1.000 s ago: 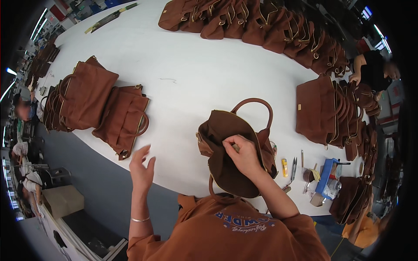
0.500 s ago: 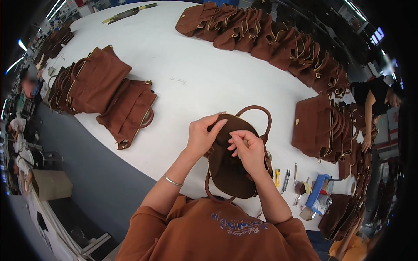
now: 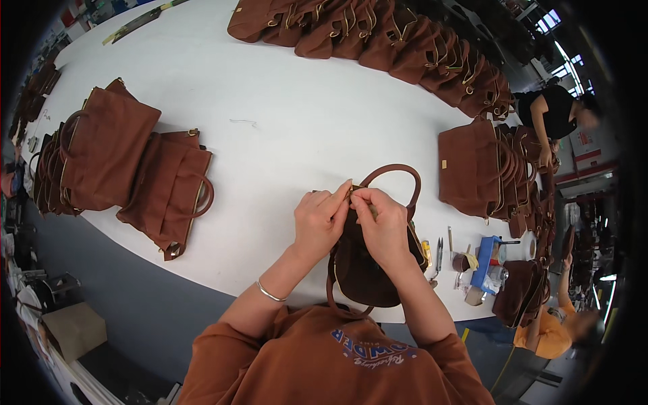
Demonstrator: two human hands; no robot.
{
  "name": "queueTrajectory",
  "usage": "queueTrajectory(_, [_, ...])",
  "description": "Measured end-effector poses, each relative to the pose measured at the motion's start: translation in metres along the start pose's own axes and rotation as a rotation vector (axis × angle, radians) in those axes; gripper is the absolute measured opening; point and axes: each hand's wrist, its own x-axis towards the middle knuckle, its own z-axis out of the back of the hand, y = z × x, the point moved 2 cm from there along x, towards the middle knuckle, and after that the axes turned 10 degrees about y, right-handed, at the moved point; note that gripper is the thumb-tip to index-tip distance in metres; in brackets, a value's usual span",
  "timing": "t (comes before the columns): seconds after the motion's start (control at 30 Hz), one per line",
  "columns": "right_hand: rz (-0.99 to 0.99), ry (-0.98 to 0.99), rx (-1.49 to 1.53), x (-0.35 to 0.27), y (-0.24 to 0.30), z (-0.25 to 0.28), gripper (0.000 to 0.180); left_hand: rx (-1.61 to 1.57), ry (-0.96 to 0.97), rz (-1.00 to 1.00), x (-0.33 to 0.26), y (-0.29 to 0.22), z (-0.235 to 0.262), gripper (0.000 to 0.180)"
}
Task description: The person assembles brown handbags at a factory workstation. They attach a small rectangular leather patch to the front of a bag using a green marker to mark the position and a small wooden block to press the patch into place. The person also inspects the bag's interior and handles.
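A brown handbag stands at the table's near edge, its mouth spread toward me so the dark lining shows. One looped handle rises on the far side and the other hangs on the near side. My left hand is closed on the far left corner of the bag's rim, thumb and forefinger pinching the edge. Right against those fingertips, my right hand is closed in a pinch at the same corner. Whatever lies between its fingertips is too small and covered to make out.
Brown handbags lie stacked at the left. A long row of bags lines the far edge, and more bags stand at right. Nearby are a yellow lighter, thread snips and a blue tray. Co-workers are at right.
My right hand has moved from over the bag's opening up to the far left corner, meeting my left fingertips. The view has shifted, so the table's things sit farther left.
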Motion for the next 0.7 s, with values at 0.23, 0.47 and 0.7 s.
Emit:
queueTrajectory(0.23, [0.104,-0.048,-0.165,0.000,0.011,-0.001,0.007,0.003,-0.007,-0.036,0.001,0.000,0.001,0.042])
queueTrajectory(0.47, [0.002,-0.016,-0.010,-0.006,0.012,0.003,0.006,0.071,0.018,-0.046,-0.003,-0.007,-0.001,0.041])
queueTrajectory(0.7, [-0.170,0.034,0.264,-0.025,-0.008,0.006,0.009,0.122,0.024,-0.061,-0.012,-0.018,-0.004,0.044])
